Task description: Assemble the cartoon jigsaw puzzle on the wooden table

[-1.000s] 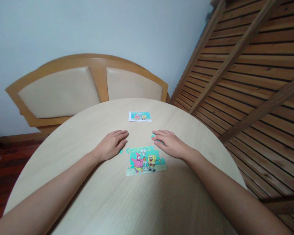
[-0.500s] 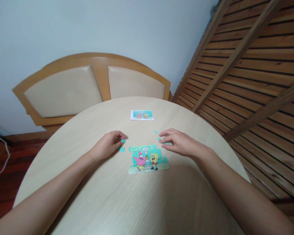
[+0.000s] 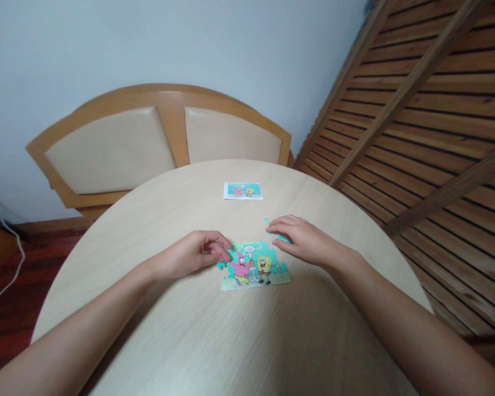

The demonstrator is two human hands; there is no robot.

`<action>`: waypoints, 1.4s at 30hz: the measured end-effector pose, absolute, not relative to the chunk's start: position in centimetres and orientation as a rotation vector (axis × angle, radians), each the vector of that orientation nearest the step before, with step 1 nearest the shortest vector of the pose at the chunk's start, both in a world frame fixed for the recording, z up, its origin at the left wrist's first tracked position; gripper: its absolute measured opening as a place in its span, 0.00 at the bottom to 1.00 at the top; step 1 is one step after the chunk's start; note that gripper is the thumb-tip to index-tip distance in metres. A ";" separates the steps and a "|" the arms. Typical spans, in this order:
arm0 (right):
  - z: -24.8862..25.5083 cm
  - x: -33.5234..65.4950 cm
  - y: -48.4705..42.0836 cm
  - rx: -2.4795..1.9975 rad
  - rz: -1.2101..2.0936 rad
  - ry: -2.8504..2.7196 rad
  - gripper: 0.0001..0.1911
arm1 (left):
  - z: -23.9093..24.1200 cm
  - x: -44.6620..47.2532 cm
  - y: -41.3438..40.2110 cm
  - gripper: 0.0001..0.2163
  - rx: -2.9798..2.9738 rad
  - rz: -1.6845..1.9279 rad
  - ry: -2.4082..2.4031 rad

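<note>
A partly joined jigsaw puzzle (image 3: 253, 272) lies on the round table, showing a pink starfish, a squid figure and a yellow sponge character on teal. At its left edge, my left hand (image 3: 202, 253) pinches a teal puzzle piece (image 3: 222, 265), its fingertips touching or just above the edge; the piece is partly hidden. My right hand (image 3: 299, 236) rests beyond the puzzle's upper right corner, fingers stretched out and a little apart. Loose teal pieces (image 3: 283, 239) lie under and beside those fingers, partly covered.
A small reference picture (image 3: 243, 191) of the same scene lies farther back on the pale wooden table (image 3: 239, 341). Behind the table stands a padded wooden headboard (image 3: 169, 126). Slatted wood (image 3: 421, 121) rises on the right, and a white cable (image 3: 14, 269) hangs at far left.
My left hand has moved right and slightly nearer, from beside the loose pieces to the puzzle's left edge, bringing a teal piece. My right hand stays by its pieces, shifting only slightly.
</note>
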State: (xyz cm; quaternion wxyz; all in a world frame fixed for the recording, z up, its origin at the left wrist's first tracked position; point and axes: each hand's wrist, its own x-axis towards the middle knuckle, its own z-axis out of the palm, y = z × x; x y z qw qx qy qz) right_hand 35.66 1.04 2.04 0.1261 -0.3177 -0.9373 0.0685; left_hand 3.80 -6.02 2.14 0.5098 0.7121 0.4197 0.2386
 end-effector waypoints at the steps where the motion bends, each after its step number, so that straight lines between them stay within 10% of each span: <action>1: 2.2 35.4 0.8 -0.910 0.207 -2.731 0.16 | 2.1 3.9 -6.1 0.09 1.717 0.554 0.991; 11: 2.7 33.1 -1.7 -0.733 0.398 -2.872 0.33 | 1.7 4.4 -6.7 0.09 1.829 0.531 0.893; 42: 2.9 33.3 -1.5 -0.827 0.505 -2.865 0.32 | 3.1 0.2 -4.8 0.11 2.324 0.281 1.442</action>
